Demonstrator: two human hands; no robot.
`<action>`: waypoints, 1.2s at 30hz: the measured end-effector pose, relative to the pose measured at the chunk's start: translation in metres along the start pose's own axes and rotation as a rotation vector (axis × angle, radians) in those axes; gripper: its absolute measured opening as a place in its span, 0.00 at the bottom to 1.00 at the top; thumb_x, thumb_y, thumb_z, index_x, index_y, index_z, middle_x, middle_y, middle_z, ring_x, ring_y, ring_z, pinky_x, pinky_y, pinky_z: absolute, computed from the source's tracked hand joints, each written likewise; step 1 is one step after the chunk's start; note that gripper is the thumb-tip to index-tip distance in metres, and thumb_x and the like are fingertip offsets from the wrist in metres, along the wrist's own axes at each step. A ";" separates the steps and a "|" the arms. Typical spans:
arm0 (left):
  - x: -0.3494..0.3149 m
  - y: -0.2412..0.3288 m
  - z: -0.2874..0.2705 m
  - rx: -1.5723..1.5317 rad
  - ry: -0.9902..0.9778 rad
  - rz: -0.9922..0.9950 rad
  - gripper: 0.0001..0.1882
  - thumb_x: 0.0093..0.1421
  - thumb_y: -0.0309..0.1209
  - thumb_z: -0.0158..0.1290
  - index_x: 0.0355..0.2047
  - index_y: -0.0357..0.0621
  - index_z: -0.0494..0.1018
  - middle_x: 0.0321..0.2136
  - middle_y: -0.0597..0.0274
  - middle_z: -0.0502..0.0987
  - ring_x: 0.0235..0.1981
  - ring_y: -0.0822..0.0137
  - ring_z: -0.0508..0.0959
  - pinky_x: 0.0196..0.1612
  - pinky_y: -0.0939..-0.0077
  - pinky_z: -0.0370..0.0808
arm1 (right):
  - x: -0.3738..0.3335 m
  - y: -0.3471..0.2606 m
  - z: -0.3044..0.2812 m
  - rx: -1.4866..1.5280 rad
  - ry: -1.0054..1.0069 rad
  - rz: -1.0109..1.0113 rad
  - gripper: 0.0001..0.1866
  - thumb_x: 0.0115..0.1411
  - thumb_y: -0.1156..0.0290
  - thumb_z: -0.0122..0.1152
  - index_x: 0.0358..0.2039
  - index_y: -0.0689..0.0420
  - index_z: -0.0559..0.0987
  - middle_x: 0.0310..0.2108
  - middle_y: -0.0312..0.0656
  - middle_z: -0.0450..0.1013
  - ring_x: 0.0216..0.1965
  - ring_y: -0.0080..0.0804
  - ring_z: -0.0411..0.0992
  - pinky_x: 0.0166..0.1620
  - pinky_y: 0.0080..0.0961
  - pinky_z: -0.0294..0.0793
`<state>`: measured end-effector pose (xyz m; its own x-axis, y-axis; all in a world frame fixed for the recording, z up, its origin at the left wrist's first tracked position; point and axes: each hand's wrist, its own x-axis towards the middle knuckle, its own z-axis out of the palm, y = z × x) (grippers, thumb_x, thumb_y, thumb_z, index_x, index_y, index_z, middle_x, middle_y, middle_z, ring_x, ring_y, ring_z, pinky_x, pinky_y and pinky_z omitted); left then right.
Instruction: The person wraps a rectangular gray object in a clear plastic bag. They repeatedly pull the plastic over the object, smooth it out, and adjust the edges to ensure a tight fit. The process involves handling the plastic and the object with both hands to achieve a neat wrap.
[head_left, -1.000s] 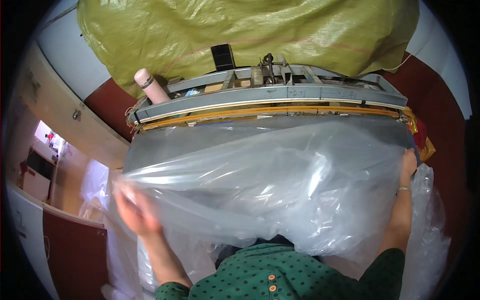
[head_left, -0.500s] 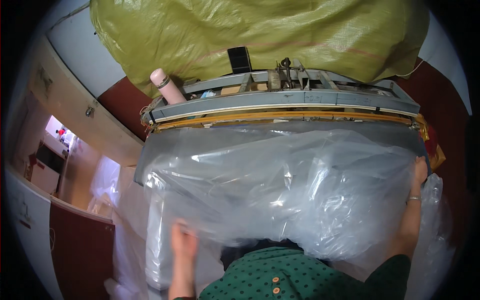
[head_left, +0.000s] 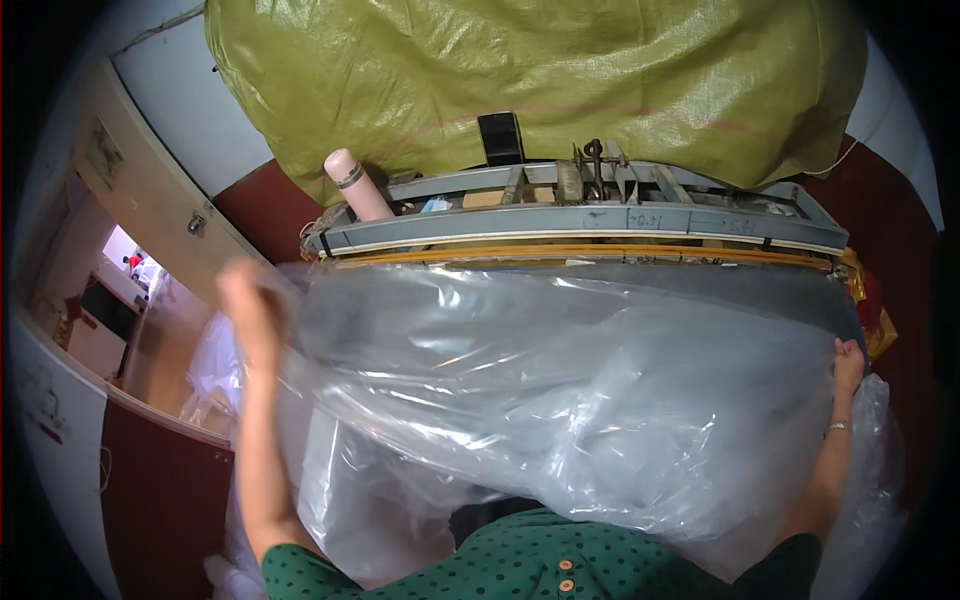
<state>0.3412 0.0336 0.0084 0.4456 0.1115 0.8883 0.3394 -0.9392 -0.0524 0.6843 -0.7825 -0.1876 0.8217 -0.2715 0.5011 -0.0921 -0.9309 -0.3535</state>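
Note:
A wide, clear plastic sheet lies in folds over the dark work surface and hangs toward my body. My left hand is raised at the sheet's far left side, smeared by motion. Folds of the film run up to that hand and look pulled by it, though its fingertips are unclear. At the right end, my right hand is closed on the sheet's edge, its fingers pinched together beside the corner of the work surface.
Behind the surface runs a grey metal frame with orange strips along its front. A pink flask and a black phone stand there, before a big yellow-green woven cover. An open door is at left; loose plastic hangs at right.
My left hand has swung up and away to the left, and the sheet's left part has been drawn into long diagonal folds. My right hand keeps its hold at the right edge.

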 end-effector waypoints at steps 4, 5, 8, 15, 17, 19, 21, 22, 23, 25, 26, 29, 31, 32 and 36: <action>-0.131 0.063 0.025 -0.319 -0.817 0.228 0.19 0.52 0.30 0.52 0.44 0.39 0.67 0.49 0.50 0.66 0.55 0.50 0.60 0.55 0.58 0.58 | 0.007 0.081 0.008 0.104 -0.003 -0.042 0.16 0.55 0.62 0.58 0.24 0.64 0.70 0.20 0.49 0.68 0.23 0.41 0.65 0.30 0.33 0.65; -0.164 0.053 0.032 -0.254 -0.839 0.106 0.21 0.52 0.31 0.52 0.47 0.40 0.66 0.51 0.51 0.65 0.57 0.49 0.57 0.57 0.57 0.55 | 0.008 0.095 0.009 0.098 -0.045 0.005 0.17 0.55 0.61 0.57 0.23 0.64 0.69 0.19 0.48 0.66 0.22 0.39 0.63 0.30 0.33 0.65; -0.154 0.046 0.029 -0.444 -0.900 0.040 0.23 0.53 0.31 0.52 0.50 0.40 0.64 0.52 0.51 0.63 0.58 0.48 0.56 0.57 0.53 0.53 | 0.006 0.131 0.005 0.088 -0.073 0.064 0.19 0.56 0.59 0.57 0.22 0.64 0.67 0.17 0.44 0.61 0.21 0.35 0.59 0.29 0.31 0.63; -0.106 0.023 0.097 -0.144 -0.702 0.065 0.13 0.52 0.29 0.52 0.39 0.42 0.71 0.42 0.55 0.71 0.51 0.52 0.64 0.54 0.50 0.56 | 0.018 0.154 0.021 0.037 0.085 -0.065 0.20 0.57 0.58 0.57 0.19 0.60 0.64 0.15 0.37 0.55 0.19 0.26 0.53 0.24 0.27 0.60; -0.090 0.007 0.105 0.000 -0.935 0.085 0.06 0.51 0.28 0.52 0.30 0.42 0.73 0.34 0.57 0.74 0.46 0.54 0.69 0.53 0.49 0.57 | 0.014 0.135 0.029 0.047 0.051 -0.038 0.21 0.57 0.59 0.57 0.19 0.61 0.63 0.15 0.38 0.54 0.20 0.28 0.53 0.26 0.27 0.60; -0.082 0.003 0.131 -0.115 -0.773 -0.085 0.04 0.51 0.28 0.52 0.25 0.41 0.72 0.28 0.57 0.74 0.40 0.55 0.71 0.51 0.51 0.59 | 0.011 0.133 0.025 0.055 0.039 -0.036 0.21 0.57 0.59 0.57 0.19 0.61 0.63 0.16 0.39 0.54 0.20 0.30 0.52 0.27 0.28 0.60; -0.073 0.007 0.158 -0.222 -0.597 -0.236 0.04 0.51 0.27 0.51 0.24 0.40 0.71 0.26 0.52 0.74 0.34 0.53 0.73 0.45 0.57 0.65 | 0.010 0.141 0.020 0.073 0.034 -0.068 0.21 0.57 0.59 0.57 0.20 0.62 0.62 0.16 0.39 0.54 0.21 0.31 0.53 0.27 0.28 0.61; -0.074 0.015 0.168 -0.266 -0.545 -0.267 0.04 0.51 0.27 0.51 0.24 0.40 0.71 0.26 0.52 0.74 0.33 0.52 0.73 0.43 0.59 0.66 | 0.009 0.139 0.020 0.077 0.012 -0.053 0.20 0.57 0.59 0.57 0.20 0.62 0.64 0.17 0.39 0.55 0.21 0.31 0.54 0.28 0.28 0.61; -0.075 0.025 0.178 -0.308 -0.492 -0.296 0.04 0.51 0.27 0.51 0.24 0.39 0.71 0.26 0.52 0.74 0.33 0.52 0.73 0.40 0.60 0.67 | 0.008 0.137 0.021 0.082 -0.010 -0.037 0.20 0.57 0.59 0.56 0.20 0.62 0.65 0.17 0.40 0.57 0.21 0.31 0.55 0.29 0.28 0.62; -0.085 0.035 0.193 -0.338 -0.401 -0.223 0.02 0.50 0.24 0.50 0.25 0.38 0.70 0.26 0.50 0.73 0.32 0.50 0.72 0.34 0.62 0.69 | 0.009 0.142 0.021 0.112 0.001 -0.034 0.18 0.57 0.60 0.56 0.21 0.62 0.67 0.17 0.40 0.59 0.21 0.31 0.55 0.29 0.27 0.62; -0.093 0.036 0.193 -0.350 -0.397 -0.166 0.02 0.50 0.23 0.50 0.25 0.38 0.70 0.26 0.50 0.73 0.32 0.50 0.72 0.34 0.62 0.69 | 0.006 0.152 0.018 0.137 0.034 -0.042 0.17 0.57 0.61 0.56 0.22 0.62 0.68 0.17 0.40 0.59 0.21 0.31 0.55 0.29 0.27 0.62; -0.119 0.057 0.188 -0.435 -0.400 -0.072 0.01 0.51 0.21 0.49 0.25 0.38 0.70 0.25 0.51 0.72 0.31 0.50 0.71 0.34 0.62 0.69 | -0.010 0.224 -0.025 0.211 0.122 -0.057 0.14 0.57 0.62 0.57 0.24 0.61 0.72 0.18 0.40 0.62 0.22 0.30 0.57 0.30 0.27 0.63; -0.116 0.082 0.163 -0.474 -0.433 -0.078 0.00 0.51 0.21 0.49 0.24 0.38 0.69 0.24 0.51 0.71 0.30 0.50 0.71 0.33 0.62 0.68 | -0.046 0.269 -0.051 0.018 0.147 -0.028 0.15 0.56 0.61 0.57 0.25 0.62 0.73 0.19 0.40 0.63 0.23 0.28 0.58 0.31 0.27 0.63; -0.113 0.086 0.152 -0.445 -0.456 -0.082 0.00 0.51 0.21 0.49 0.24 0.37 0.69 0.24 0.51 0.71 0.30 0.51 0.71 0.33 0.62 0.69 | -0.055 0.271 -0.050 -0.013 0.084 0.026 0.16 0.57 0.61 0.56 0.25 0.63 0.72 0.18 0.42 0.63 0.23 0.28 0.58 0.30 0.27 0.63; -0.112 0.089 0.151 -0.371 -0.547 -0.131 0.03 0.51 0.25 0.52 0.24 0.38 0.69 0.25 0.53 0.72 0.31 0.51 0.72 0.32 0.61 0.69 | -0.081 0.296 -0.061 -0.045 0.011 0.076 0.18 0.58 0.61 0.54 0.23 0.66 0.70 0.17 0.47 0.61 0.21 0.30 0.57 0.28 0.28 0.62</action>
<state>0.4464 -0.0136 -0.1645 0.8087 0.2884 0.5126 0.1553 -0.9453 0.2869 0.5556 -1.0506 -0.2843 0.8052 -0.3444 0.4827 -0.1796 -0.9174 -0.3550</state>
